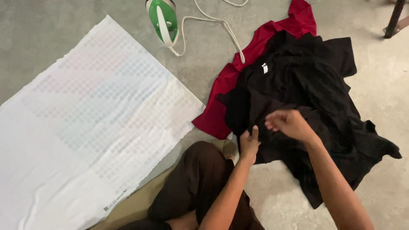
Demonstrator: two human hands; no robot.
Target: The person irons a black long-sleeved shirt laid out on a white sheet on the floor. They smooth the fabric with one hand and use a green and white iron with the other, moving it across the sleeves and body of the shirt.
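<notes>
Black garment (306,98) is heaped on the concrete floor (383,106), over a red garment (238,81). Its near edge is pinched by the left hand (249,145); the right hand (289,123) is curled on a fold. Likely risk: both layers lifted together, the iron cord (232,34) snagged.

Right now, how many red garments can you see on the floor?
1. The red garment lies under the pile of black clothes, right of the iron. More red pieces may be hidden beneath the black pile.
</notes>
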